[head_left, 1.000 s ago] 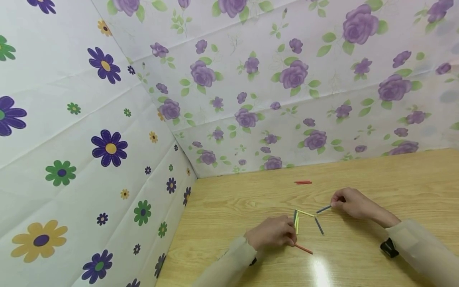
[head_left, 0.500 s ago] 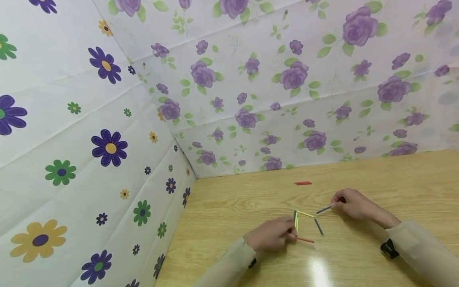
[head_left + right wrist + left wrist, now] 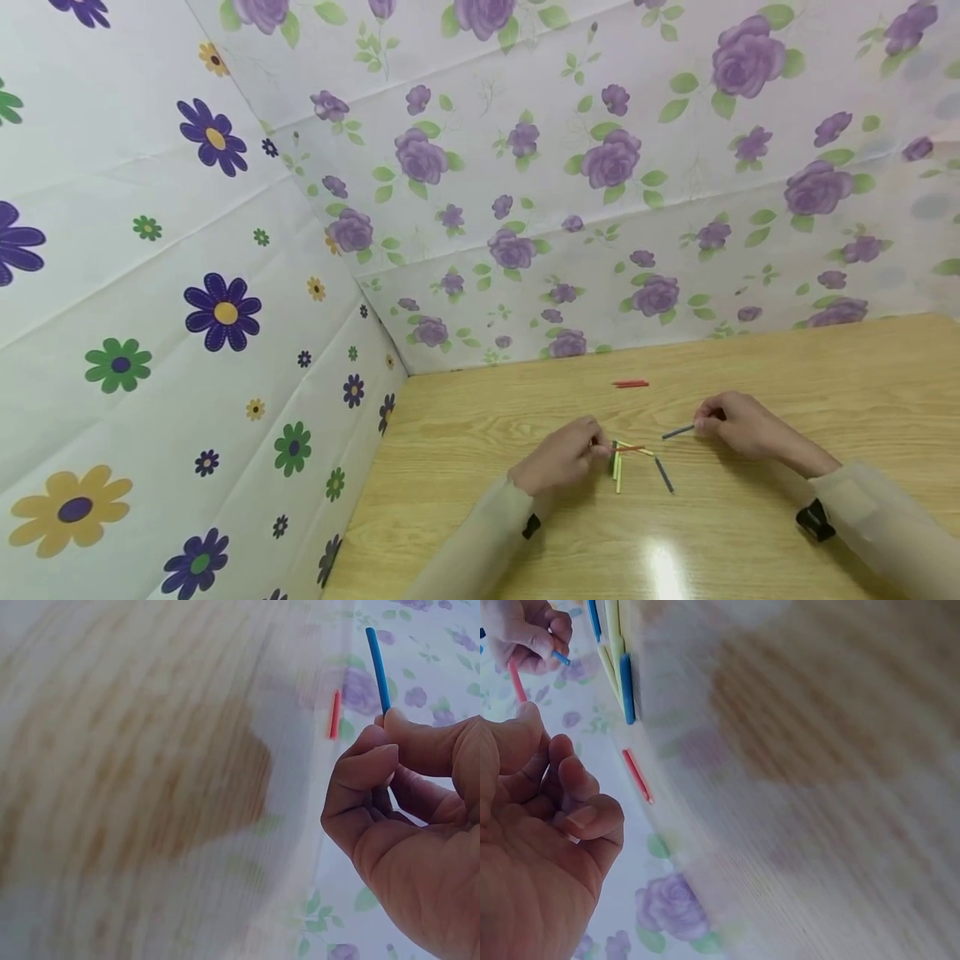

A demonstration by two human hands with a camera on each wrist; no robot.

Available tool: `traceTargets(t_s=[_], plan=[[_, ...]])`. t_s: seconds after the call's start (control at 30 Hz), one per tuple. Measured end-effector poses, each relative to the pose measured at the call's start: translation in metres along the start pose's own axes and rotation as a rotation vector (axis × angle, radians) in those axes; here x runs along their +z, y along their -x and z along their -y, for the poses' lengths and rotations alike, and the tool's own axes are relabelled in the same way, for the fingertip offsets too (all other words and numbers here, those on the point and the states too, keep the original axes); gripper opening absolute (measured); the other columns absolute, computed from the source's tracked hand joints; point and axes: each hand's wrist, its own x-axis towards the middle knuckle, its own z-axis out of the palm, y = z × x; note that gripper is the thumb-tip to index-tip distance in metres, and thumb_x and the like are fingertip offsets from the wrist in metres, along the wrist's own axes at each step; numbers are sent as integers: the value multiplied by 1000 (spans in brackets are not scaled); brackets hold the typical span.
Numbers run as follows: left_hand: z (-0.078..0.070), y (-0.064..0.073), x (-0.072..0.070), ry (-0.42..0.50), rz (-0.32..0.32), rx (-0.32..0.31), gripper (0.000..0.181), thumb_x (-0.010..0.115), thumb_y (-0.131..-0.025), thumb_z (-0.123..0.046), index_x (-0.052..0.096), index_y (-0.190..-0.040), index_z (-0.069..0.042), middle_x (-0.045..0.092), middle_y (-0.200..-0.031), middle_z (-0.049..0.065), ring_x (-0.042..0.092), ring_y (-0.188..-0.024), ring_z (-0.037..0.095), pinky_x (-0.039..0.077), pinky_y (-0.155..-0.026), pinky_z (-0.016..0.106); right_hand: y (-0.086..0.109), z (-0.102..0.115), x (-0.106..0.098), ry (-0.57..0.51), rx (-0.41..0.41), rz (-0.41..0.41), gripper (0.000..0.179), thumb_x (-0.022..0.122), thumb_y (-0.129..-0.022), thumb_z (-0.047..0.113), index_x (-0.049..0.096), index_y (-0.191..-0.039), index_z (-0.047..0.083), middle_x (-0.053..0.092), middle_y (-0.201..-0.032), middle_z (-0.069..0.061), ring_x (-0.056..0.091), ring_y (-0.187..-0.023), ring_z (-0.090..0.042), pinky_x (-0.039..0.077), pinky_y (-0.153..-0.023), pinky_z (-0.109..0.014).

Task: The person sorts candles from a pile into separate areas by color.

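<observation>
My left hand [image 3: 562,458] pinches a thin red stick [image 3: 630,448] by one end between thumb and fingertips. In the head view that stick overlaps the far part of a small layout of sticks. On the right, my right hand [image 3: 742,427] pinches a blue stick [image 3: 678,432], which points left toward the layout; the right wrist view shows the blue stick [image 3: 378,671] jutting past the thumb. Two yellow sticks [image 3: 618,477] lie nearly side by side at the layout's left, partly covering a blue one. Another blue stick [image 3: 664,475] slants at its right.
Red sticks [image 3: 632,384] lie together farther back on the wooden table [image 3: 480,417]. A white wall covering with purple roses [image 3: 611,158] rises behind the table. Another flowered sheet [image 3: 225,400] stands along the left side.
My left hand has moved away from me, carrying the red stick from the near end of the yellow sticks to their far end. My right hand stays almost still with the blue stick.
</observation>
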Motion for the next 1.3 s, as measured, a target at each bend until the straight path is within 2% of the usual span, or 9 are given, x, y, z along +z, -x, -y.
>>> traceTargets(t_s=[0.33,0.5,0.7,1.0,1.17,1.3], plan=[[9,-15,-2,129,-15,-132,18,57,-114,-21,68,-111,-8,67,-105,2,53,-86,0,50,-78,16,-2,2,-2,-3,35,-64,18,61,-110,10,75,-107,-2,70,-91,-9,48,-74,-10,39,-64,-26],[11,-23,-5,112,-20,-147,21,55,-115,-22,68,-113,-7,66,-105,3,51,-83,2,48,-75,17,-3,1,-3,-1,59,-101,21,61,-111,13,75,-108,-4,68,-89,-9,49,-73,-12,39,-63,-26],[9,-34,-7,80,-21,-157,21,54,-115,-23,69,-113,-8,68,-107,3,52,-85,2,48,-78,17,-4,-2,-5,-32,93,-108,28,57,-114,16,72,-117,-8,67,-87,-11,50,-72,-14,41,-61,-27],[14,-48,-9,94,-35,-208,21,58,-114,-25,71,-114,-10,71,-110,2,58,-89,2,52,-82,18,-6,-10,-11,-21,104,-181,33,55,-115,17,71,-121,-11,74,-99,-19,54,-77,-17,42,-62,-28],[19,-52,-9,132,-43,-236,19,60,-113,-26,72,-113,-11,71,-109,0,57,-87,2,51,-78,18,-9,-12,-16,-16,136,-221,34,55,-114,17,71,-122,-13,75,-103,-24,57,-81,-20,45,-63,-29],[24,-55,-7,116,-47,-236,18,60,-114,-25,72,-112,-11,71,-108,0,55,-86,0,49,-76,17,-11,-14,-20,-15,167,-239,35,54,-114,17,70,-121,-13,75,-105,-26,59,-81,-21,47,-65,-30]])
